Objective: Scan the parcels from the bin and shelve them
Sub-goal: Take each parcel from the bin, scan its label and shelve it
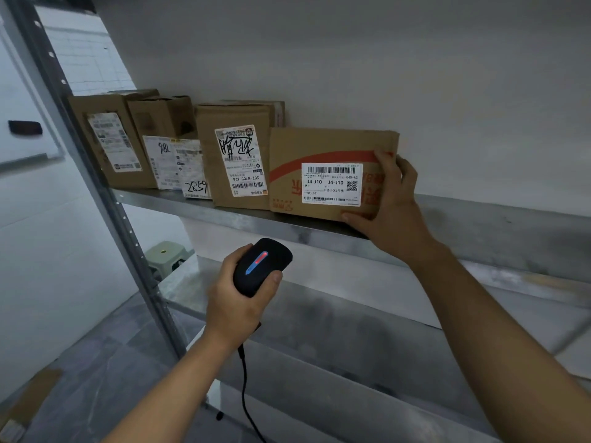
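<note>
A cardboard parcel with a red stripe [287, 148] and a white barcode label [331, 184] stands on the metal shelf [479, 228], at the right end of a row of parcels. My right hand [388, 203] grips its right end, fingers over the top corner and thumb under the bottom edge. My left hand [238, 298] holds a black corded barcode scanner [262, 265] below the shelf's front edge, its red and blue light lit, pointing towards the parcel.
Three more labelled cardboard parcels [238, 158] [174, 155] [110, 139] line the shelf to the left. A steel upright [105, 199] stands at the left. A lower shelf [351, 321] lies beneath. A green stool [164, 255] stands on the floor behind.
</note>
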